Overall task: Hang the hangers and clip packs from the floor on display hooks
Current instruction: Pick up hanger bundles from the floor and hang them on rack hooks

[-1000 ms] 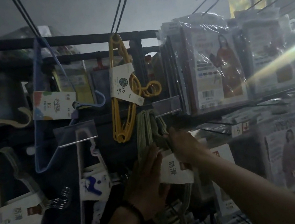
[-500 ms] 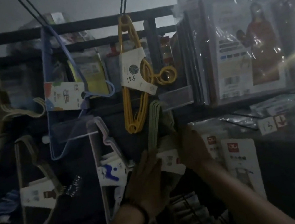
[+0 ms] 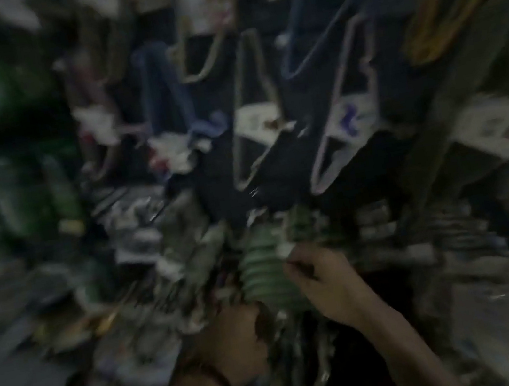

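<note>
Pale green ribbed bundle of stacked hangers (image 3: 261, 269) sits low before me over a heap of shiny packaged goods (image 3: 140, 242). My left hand (image 3: 234, 341) curls round its lower end and my right hand (image 3: 325, 282) pinches its upper edge. Behind, pale-framed hangers with white cards (image 3: 351, 116) dangle against a dark display wall (image 3: 291, 159); blur leaves every label unreadable.

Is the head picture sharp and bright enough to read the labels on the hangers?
Head view: heavy motion blur smears everything, worst toward the edges; the light is dim, without glare; the pale green ribbed hanger bundle, left hand and right hand show only as rough shapes; print on the white hanger label is unreadable.
</note>
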`<action>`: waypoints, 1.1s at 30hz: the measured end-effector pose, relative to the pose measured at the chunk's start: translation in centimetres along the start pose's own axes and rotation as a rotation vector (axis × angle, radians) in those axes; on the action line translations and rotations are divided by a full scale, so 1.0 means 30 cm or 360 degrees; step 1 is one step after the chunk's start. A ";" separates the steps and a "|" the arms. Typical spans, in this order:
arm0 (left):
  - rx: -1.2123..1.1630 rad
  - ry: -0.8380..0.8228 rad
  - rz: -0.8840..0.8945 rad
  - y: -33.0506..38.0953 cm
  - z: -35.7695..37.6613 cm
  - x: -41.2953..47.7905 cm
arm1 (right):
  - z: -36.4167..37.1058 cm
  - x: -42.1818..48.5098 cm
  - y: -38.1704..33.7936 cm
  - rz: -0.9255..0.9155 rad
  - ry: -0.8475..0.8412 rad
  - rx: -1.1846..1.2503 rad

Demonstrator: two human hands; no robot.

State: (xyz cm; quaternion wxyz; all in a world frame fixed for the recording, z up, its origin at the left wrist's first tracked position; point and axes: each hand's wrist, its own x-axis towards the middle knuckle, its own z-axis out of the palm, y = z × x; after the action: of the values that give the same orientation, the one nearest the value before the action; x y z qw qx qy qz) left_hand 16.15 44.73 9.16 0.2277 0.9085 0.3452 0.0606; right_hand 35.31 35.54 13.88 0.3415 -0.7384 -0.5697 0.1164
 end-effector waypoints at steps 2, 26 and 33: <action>-0.0039 -0.0164 -0.0290 -0.198 0.070 -0.240 | 0.249 -0.050 -0.098 -0.0092 -0.0403 0.0052; -0.0939 -0.0292 -0.2043 -1.321 0.270 -1.535 | 1.991 -0.353 -0.860 -0.0315 -0.2286 -0.0379; -0.1051 -0.0336 -0.2067 -1.852 0.339 -1.404 | 2.568 -0.085 -0.894 -0.0292 -0.2422 -0.0429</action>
State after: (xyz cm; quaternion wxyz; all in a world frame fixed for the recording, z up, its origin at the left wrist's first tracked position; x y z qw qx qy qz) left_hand -46.22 49.93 -23.19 0.5115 0.4062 0.7537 -0.0734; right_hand -29.17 64.98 -26.57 -0.2281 -0.4403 -0.7155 0.4922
